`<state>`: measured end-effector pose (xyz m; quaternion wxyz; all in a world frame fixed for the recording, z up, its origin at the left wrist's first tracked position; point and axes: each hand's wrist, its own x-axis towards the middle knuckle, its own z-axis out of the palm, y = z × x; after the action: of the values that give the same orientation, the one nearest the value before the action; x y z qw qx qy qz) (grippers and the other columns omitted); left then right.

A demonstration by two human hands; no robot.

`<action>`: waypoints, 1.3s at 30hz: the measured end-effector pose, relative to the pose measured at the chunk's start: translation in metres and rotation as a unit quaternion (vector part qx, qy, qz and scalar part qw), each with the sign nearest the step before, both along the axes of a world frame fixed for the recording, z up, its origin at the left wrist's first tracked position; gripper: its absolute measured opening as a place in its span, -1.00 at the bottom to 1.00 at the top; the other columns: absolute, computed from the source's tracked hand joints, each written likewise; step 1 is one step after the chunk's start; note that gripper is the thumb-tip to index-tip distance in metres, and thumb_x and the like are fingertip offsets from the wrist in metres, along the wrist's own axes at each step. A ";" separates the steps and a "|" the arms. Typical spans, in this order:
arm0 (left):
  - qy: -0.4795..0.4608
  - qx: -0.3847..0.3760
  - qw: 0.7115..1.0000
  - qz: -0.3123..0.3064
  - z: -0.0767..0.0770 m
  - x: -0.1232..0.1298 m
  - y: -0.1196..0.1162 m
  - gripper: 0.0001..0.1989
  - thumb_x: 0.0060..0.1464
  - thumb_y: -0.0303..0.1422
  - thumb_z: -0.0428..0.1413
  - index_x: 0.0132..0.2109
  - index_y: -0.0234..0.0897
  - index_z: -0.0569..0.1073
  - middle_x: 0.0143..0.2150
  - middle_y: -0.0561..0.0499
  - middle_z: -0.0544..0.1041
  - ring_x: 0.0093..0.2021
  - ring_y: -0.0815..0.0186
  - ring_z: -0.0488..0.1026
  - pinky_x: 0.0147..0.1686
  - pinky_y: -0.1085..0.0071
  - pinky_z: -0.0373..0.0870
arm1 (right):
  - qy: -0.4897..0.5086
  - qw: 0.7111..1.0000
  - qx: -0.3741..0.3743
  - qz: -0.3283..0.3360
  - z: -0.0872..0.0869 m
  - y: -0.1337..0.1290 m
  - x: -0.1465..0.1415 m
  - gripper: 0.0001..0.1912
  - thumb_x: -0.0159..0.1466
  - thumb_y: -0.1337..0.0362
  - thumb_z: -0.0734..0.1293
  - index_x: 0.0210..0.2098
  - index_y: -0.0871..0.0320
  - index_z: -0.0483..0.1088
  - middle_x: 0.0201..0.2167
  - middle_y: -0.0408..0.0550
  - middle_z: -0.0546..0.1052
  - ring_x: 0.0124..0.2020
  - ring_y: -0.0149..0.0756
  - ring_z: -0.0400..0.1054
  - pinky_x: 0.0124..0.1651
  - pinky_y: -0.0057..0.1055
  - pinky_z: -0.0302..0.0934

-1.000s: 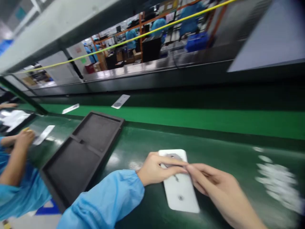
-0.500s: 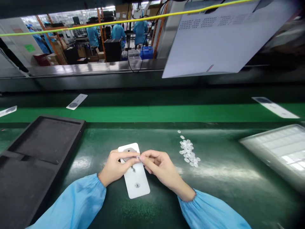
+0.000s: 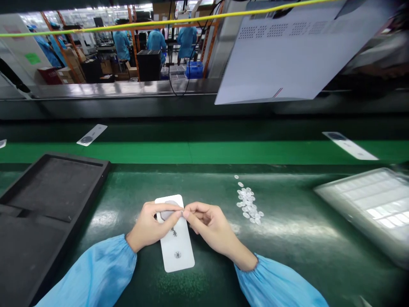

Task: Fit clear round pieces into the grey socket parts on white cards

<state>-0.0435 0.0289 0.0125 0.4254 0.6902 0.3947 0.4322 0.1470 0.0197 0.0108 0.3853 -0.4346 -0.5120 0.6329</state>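
Observation:
A white rounded panel [image 3: 179, 245] with a grey circle near its far end and small dark markings lies on the green work surface. Above its upper part my left hand [image 3: 156, 224] pinches with thumb and forefinger. My right hand [image 3: 212, 226] meets it fingertip to fingertip, also pinching. A tiny whitish piece shows between the fingertips; it looks like a small clear disc, mostly hidden by the fingers. To the right of my right hand lies a loose pile of small clear discs [image 3: 247, 200].
A black tray [image 3: 64, 183] stands at left and a pale compartmented tray [image 3: 367, 200] at right. Beyond runs a green belt [image 3: 207, 152] carrying white panels [image 3: 349, 146]. A white sheet [image 3: 265, 64] hangs overhead at right. People in blue [image 3: 156, 41] are in the background.
The panels on the belt have shifted left in view, the right one most clearly. The camera view has moved slightly. Both hands keep their pinch over the white panel.

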 end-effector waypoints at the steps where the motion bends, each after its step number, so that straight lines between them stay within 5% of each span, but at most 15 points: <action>1: 0.004 0.000 1.000 0.001 0.000 0.000 0.000 -0.88 0.21 -0.41 0.21 -0.18 -0.19 0.67 -0.20 0.03 0.66 -0.22 0.33 0.61 -0.20 0.53 0.47 | -0.007 1.000 0.006 0.001 -0.001 -0.001 0.000 -0.54 0.18 -0.06 0.51 -0.32 0.26 0.48 -0.59 -0.17 0.35 -0.56 -0.49 0.13 -0.50 -0.54 0.04; 5: 0.022 0.013 1.000 0.019 -0.002 -0.001 -0.001 -0.86 0.14 -0.43 0.22 -0.15 -0.22 0.64 -0.18 0.04 0.66 -0.18 0.32 0.61 -0.15 0.53 0.48 | -0.034 0.999 0.022 -0.003 -0.002 -0.002 0.001 -0.56 0.23 -0.05 0.48 -0.29 0.26 0.50 -0.54 -0.14 0.38 -0.54 -0.47 0.15 -0.49 -0.53 0.06; 9: 0.050 0.022 0.998 0.028 -0.003 -0.003 -0.003 -0.61 0.06 -0.44 0.23 0.07 -0.17 0.54 -0.05 0.05 0.62 -0.12 0.33 0.58 -0.09 0.50 0.47 | -0.058 0.997 0.038 -0.024 -0.003 -0.003 0.003 -0.58 0.21 -0.03 0.49 -0.31 0.26 0.53 -0.54 -0.12 0.40 -0.53 -0.45 0.16 -0.50 -0.53 0.04; 13: 0.073 0.003 0.997 0.016 -0.004 -0.002 -0.005 -0.56 0.06 -0.42 0.21 0.12 -0.12 0.48 -0.17 0.12 0.60 -0.33 0.41 0.52 -0.29 0.53 0.43 | -0.092 0.993 0.065 -0.029 -0.004 -0.006 0.001 -0.61 0.25 -0.01 0.45 -0.32 0.25 0.55 -0.55 -0.10 0.42 -0.54 -0.44 0.19 -0.51 -0.51 0.06; 25: 0.080 -0.018 0.997 -0.002 -0.006 0.000 -0.006 -0.52 0.06 -0.41 0.21 0.16 -0.17 0.42 -0.40 0.16 0.53 -0.51 0.45 0.39 -0.45 0.56 0.34 | -0.105 0.991 0.066 -0.045 -0.003 -0.004 -0.003 -0.62 0.24 -0.02 0.42 -0.36 0.23 0.55 -0.55 -0.07 0.46 -0.55 -0.42 0.26 -0.52 -0.52 0.14; 34: 0.074 -0.047 0.996 -0.020 -0.002 0.000 -0.007 -0.37 0.05 -0.44 0.19 0.28 -0.21 0.29 -0.43 0.16 0.52 -0.48 0.39 0.46 -0.44 0.54 0.39 | -0.109 0.991 0.039 -0.061 -0.005 -0.006 -0.006 -0.64 0.18 0.00 0.45 -0.40 0.22 0.53 -0.54 -0.06 0.49 -0.52 -0.38 0.31 -0.48 -0.48 0.20; 39: 0.101 -0.049 0.994 -0.005 -0.004 -0.008 -0.006 -0.31 0.09 -0.40 0.19 0.35 -0.18 0.20 -0.27 0.08 0.58 -0.38 0.35 0.52 -0.34 0.50 0.49 | -0.094 0.993 0.036 -0.058 -0.011 0.000 -0.007 -0.67 0.16 0.02 0.46 -0.41 0.21 0.52 -0.56 -0.08 0.47 -0.54 -0.39 0.29 -0.49 -0.48 0.17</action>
<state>-0.0512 0.0232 0.0088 0.4195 0.7104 0.4527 0.3383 0.1404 0.0193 -0.0003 0.3870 -0.5069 -0.5420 0.5472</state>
